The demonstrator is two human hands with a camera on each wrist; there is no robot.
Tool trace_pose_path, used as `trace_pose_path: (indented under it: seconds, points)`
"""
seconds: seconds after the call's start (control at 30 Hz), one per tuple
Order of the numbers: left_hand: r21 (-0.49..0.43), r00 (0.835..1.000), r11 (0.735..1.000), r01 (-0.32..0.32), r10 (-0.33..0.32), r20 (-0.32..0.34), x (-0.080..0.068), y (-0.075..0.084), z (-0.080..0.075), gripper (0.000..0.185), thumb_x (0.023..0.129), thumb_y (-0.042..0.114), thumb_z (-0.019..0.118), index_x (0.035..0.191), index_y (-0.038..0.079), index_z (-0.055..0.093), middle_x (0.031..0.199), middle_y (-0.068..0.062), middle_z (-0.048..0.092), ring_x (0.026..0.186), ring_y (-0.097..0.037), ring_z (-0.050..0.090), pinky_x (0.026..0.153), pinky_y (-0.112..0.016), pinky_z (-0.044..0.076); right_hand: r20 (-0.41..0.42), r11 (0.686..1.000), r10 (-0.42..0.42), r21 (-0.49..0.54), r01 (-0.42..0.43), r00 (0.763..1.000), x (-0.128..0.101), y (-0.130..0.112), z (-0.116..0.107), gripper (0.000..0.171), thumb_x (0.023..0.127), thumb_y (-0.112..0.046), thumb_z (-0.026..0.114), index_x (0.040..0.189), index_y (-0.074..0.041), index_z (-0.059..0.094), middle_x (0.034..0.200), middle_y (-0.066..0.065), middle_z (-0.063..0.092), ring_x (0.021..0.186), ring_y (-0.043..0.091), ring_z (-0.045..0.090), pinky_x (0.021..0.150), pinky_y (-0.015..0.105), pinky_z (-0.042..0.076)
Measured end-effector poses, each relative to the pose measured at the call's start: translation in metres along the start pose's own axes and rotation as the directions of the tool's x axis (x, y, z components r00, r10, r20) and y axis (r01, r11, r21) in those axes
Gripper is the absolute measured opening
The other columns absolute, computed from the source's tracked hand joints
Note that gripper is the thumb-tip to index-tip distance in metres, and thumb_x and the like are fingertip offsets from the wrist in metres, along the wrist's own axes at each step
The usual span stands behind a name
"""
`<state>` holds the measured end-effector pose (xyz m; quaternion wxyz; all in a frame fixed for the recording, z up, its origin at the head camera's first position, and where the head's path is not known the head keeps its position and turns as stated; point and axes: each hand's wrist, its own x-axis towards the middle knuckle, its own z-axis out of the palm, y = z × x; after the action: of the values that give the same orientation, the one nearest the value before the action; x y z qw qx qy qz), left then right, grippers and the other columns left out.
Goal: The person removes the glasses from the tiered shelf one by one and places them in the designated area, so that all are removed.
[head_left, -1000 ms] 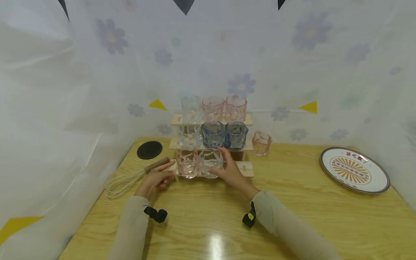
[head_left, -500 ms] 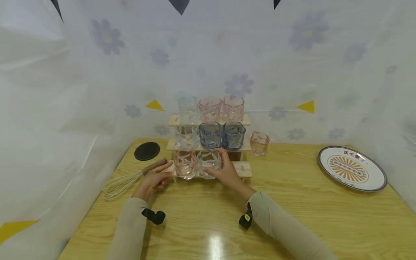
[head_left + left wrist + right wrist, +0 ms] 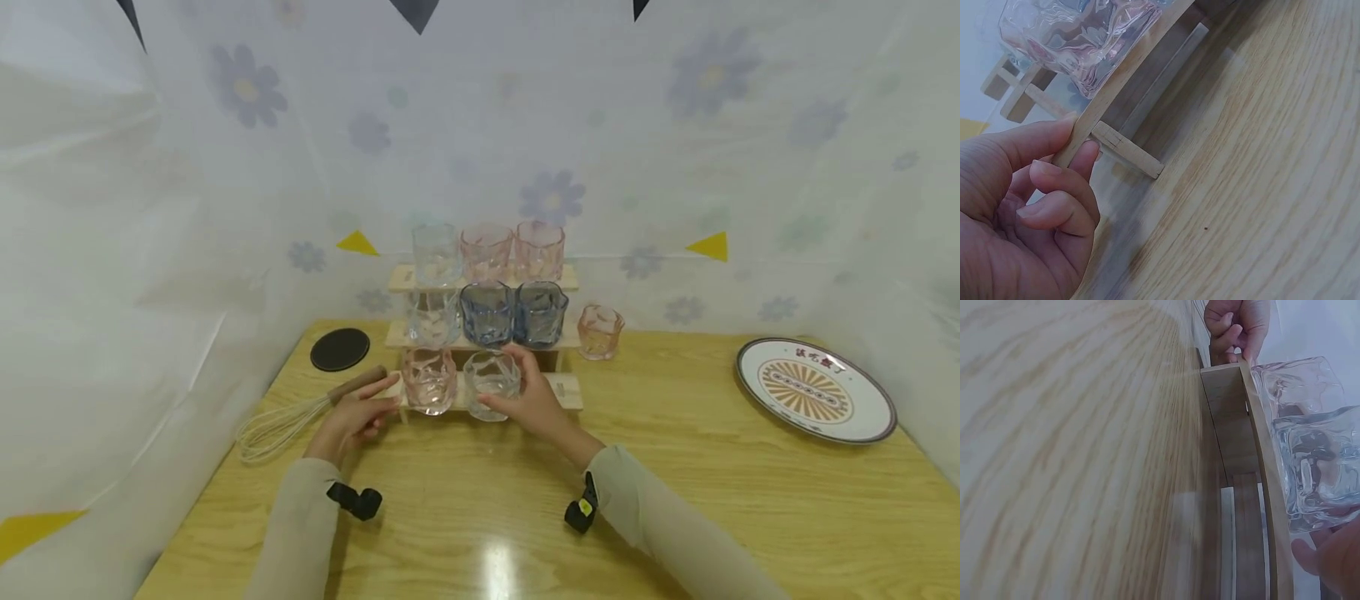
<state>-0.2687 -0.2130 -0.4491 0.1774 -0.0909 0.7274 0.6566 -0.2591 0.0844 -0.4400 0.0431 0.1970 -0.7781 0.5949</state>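
Observation:
My left hand (image 3: 354,421) pinches the left end of the bottom shelf of a three-tier wooden rack (image 3: 1107,103) between thumb and fingers. On that shelf a pink glass (image 3: 429,382) stands near the left end. To its right, my right hand (image 3: 538,407) holds a clear glass (image 3: 491,385), thumb in front and fingers around the far side. In the right wrist view the clear glass (image 3: 1322,469) is beside the shelf board, very close to it. Whether its base touches the board cannot be told.
The middle shelf bears a clear glass (image 3: 433,318) and two blue glasses (image 3: 487,315); more glasses stand on top. One pink glass (image 3: 600,333) is on the table right of the rack. A whisk (image 3: 300,421), black coaster (image 3: 340,349) and plate (image 3: 817,390) lie around.
My right hand has drawn the clear glass slightly right and toward me, widening the gap to the pink glass. My left hand keeps its grip on the shelf end.

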Motion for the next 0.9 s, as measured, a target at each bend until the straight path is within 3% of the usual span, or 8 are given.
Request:
trace_pose_path:
  seconds: [0.13,0.47,0.57,0.67,0.73,0.77,0.83,0.9]
  points:
    - [-0.012,1.000,1.000,0.006,-0.006,0.009,0.000,-0.001,0.000,0.058,0.091,0.016,0.064,0.145,0.020,0.042,0.063,0.001,0.057,0.045,-0.004,0.036,0.042,-0.017,0.031,0.014,1.000,-0.030,0.001,0.030,0.999,-0.004,0.003,-0.005,0.080,0.079,-0.014,0.079,0.141,-0.005,0.030,0.149,0.014,0.026,0.139,0.034,0.023,0.109,0.053,0.023]
    - [-0.012,1.000,1.000,0.000,0.000,0.023,0.000,0.001,-0.002,0.060,0.092,0.016,0.064,0.146,0.019,0.039,0.064,0.002,0.057,0.047,-0.004,0.035,0.042,-0.018,0.030,0.010,1.000,-0.013,0.026,0.012,1.000,-0.021,0.001,-0.028,0.073,0.079,-0.003,0.076,0.137,-0.003,0.031,0.141,0.021,0.034,0.132,0.037,0.032,0.099,0.051,0.037]
    - [-0.002,1.000,1.000,0.006,-0.006,0.016,0.000,0.003,0.000,0.058,0.092,0.015,0.063,0.145,0.020,0.041,0.062,0.002,0.054,0.047,-0.004,0.034,0.043,-0.018,0.030,0.015,0.998,-0.014,0.057,0.013,1.000,-0.028,0.004,-0.040,0.073,0.080,0.003,0.073,0.138,-0.001,0.029,0.140,0.023,0.033,0.117,0.031,0.046,0.080,0.037,0.048]
    - [-0.001,1.000,1.000,0.002,-0.002,0.016,0.000,0.004,0.001,0.057,0.092,0.015,0.063,0.145,0.019,0.042,0.063,0.002,0.054,0.047,-0.004,0.034,0.043,-0.018,0.030,0.003,0.998,-0.011,0.063,0.010,1.000,-0.035,0.006,-0.051,0.073,0.080,0.006,0.072,0.137,0.002,0.027,0.139,0.024,0.031,0.099,0.021,0.049,0.058,0.027,0.045]
    - [-0.003,1.000,1.000,-0.004,0.004,0.024,0.000,0.005,0.002,0.057,0.092,0.014,0.063,0.145,0.018,0.041,0.063,0.002,0.056,0.047,-0.004,0.035,0.043,-0.018,0.030,-0.014,0.999,0.005,0.044,-0.004,1.000,-0.039,0.005,-0.059,0.072,0.080,0.004,0.072,0.137,0.002,0.028,0.138,0.022,0.032,0.100,0.019,0.047,0.060,0.029,0.045]
    - [-0.004,1.000,1.000,-0.005,0.005,0.028,-0.001,0.005,0.002,0.058,0.092,0.014,0.063,0.145,0.017,0.040,0.064,0.002,0.057,0.047,-0.004,0.035,0.043,-0.017,0.030,-0.022,0.999,0.011,0.035,-0.010,1.000,-0.042,0.005,-0.064,0.071,0.080,0.003,0.072,0.136,0.002,0.029,0.137,0.022,0.032,0.114,0.021,0.042,0.070,0.031,0.046]
    - [-0.013,1.000,1.000,-0.002,0.003,0.028,-0.001,0.004,0.001,0.058,0.091,0.014,0.064,0.145,0.017,0.041,0.065,0.002,0.061,0.046,-0.004,0.036,0.042,-0.017,0.030,-0.034,1.000,0.015,0.001,-0.015,0.999,-0.046,0.006,-0.072,0.070,0.081,0.000,0.072,0.135,0.002,0.029,0.135,0.021,0.034,0.117,0.029,0.042,0.080,0.037,0.044]
    - [-0.015,1.000,1.000,-0.003,0.003,0.026,-0.001,0.004,0.000,0.059,0.091,0.015,0.065,0.145,0.017,0.041,0.067,0.002,0.064,0.046,-0.004,0.037,0.042,-0.017,0.031,-0.047,0.999,0.018,-0.033,-0.019,0.999,-0.050,0.006,-0.081,0.069,0.082,-0.001,0.072,0.135,0.001,0.029,0.134,0.021,0.035,0.128,0.035,0.031,0.088,0.040,0.038]
